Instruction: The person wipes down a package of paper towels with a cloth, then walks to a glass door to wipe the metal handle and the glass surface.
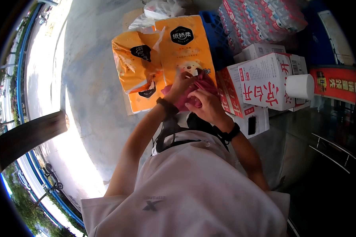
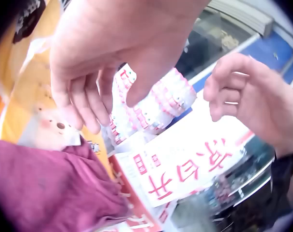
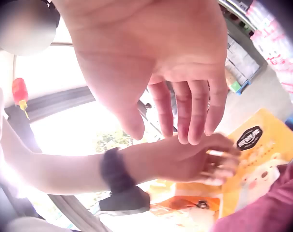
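A maroon cloth [image 1: 203, 82] [image 2: 54, 188] [image 3: 267, 208] lies bunched over the near right part of an orange printed pack [image 1: 186, 51] [image 3: 262, 145]. Above the cloth hovers the left hand [image 1: 180, 87] [image 2: 117, 53] [image 3: 180, 159], its fingers loosely bent with nothing seen between them. The right hand [image 1: 209, 106] [image 2: 260, 99] [image 3: 156, 63] is just right of it, fingers relaxed and thumb apart, holding nothing visible. In the head view the two hands are close together, and whether either touches the cloth cannot be told.
White cartons with red lettering [image 1: 265, 81] [image 2: 185, 164] stand to the right, with a white roll-shaped object [image 1: 300, 87] against them. Wrapped bottles [image 1: 261, 23] [image 2: 175, 94] and a blue crate [image 1: 217, 37] are behind. A second, crumpled orange pack [image 1: 136, 59] lies at left.
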Motion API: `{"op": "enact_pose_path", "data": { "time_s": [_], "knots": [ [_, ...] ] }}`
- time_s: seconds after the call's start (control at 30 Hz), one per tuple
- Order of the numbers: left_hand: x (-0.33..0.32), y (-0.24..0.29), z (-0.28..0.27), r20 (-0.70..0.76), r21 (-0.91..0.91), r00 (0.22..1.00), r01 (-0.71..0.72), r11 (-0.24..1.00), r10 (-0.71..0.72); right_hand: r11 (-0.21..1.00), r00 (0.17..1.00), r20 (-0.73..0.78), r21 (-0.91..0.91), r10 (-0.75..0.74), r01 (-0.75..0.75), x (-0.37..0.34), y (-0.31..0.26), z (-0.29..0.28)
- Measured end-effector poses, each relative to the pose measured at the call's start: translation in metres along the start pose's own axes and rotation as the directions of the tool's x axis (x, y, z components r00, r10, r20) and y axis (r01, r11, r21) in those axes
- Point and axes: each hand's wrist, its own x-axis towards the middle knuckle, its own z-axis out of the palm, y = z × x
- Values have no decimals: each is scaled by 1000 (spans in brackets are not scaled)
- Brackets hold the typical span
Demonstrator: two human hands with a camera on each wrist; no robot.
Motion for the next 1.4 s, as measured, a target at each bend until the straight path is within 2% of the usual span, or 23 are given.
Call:
{"op": "enact_pose_path", "data": {
  "time_s": [0.03,0.07,0.1,0.13,0.17,0.2,0.23,0.27,0.3,0.33,0.4,0.47,0.53,0.57,0.6,0.63,0.67,0.7,0.77,0.8,0.93,1.03,1.4],
  "knots": [
    [8,18,2,10,-389,981,184,903,-196,999,999,-1,10,-42,42,-1,-8,6],
    [15,32,2,22,-388,981,188,902,-195,996,996,1,22,-85,85,-3,-13,12],
    [22,45,0,51,-705,967,211,677,-248,997,997,-4,23,-78,78,-6,-19,16],
    [21,57,-2,95,-915,952,199,350,-292,996,990,-126,57,-62,70,-8,-24,22],
    [18,68,-4,96,-914,950,203,352,-297,993,969,-244,93,-43,68,-10,-27,26],
    [16,82,-6,98,-984,951,137,116,-293,987,929,-334,-43,-163,157,-10,-24,29],
    [14,93,-8,96,-990,953,62,-126,-288,986,928,-334,-37,-164,161,-10,-22,31],
    [11,103,-11,93,-991,953,59,-123,-290,968,944,-329,226,-32,111,-11,-20,32],
    [9,111,-12,57,-982,977,18,-190,-204,880,953,-289,471,95,55,-12,-19,32],
    [7,122,-14,12,-966,993,-18,-260,-115,881,953,-291,470,91,59,-11,-22,27],
    [4,147,-17,-79,-977,992,-97,-191,-99,522,963,21,837,267,-163,-9,-31,16],
    [-4,169,-19,-165,-977,982,-176,-124,-88,565,965,-8,812,262,-147,-13,-40,13],
    [-13,189,-20,-467,-853,883,-466,233,56,602,966,-34,787,257,-133,-17,-55,8],
    [-16,197,-22,-466,-854,884,-463,238,48,674,964,-121,736,236,-72,-20,-68,4],
    [-17,204,-24,-601,-700,782,-616,362,168,739,956,-208,673,206,-13,-23,-79,0],
    [-20,213,-24,-689,-502,656,-738,451,307,734,956,-204,678,211,-17,-27,-88,-3],
    [-23,223,-22,-733,-361,572,-786,502,368,805,961,-202,592,192,-37,-30,-97,-6],
    [-29,226,-25,-729,-364,577,-782,506,368,866,965,-198,496,172,-53,-32,-104,-9],
    [-45,232,-29,-617,81,513,-714,696,598,850,962,-185,521,201,-78,-35,-113,-13],
    [-52,239,-28,-628,4,565,-685,729,534,855,963,-193,514,188,-64,-36,-115,-13],
    [-52,245,-30,-662,-163,580,-730,664,475,885,961,-260,464,96,37,-46,-124,-8],
    [-48,243,-36,-663,-281,602,-751,597,445,904,978,-204,426,52,41,-53,-136,-11],
    [-38,239,-33,-653,-542,656,-754,371,378,914,967,-253,398,31,75,-64,-143,-9]
  ]
}}
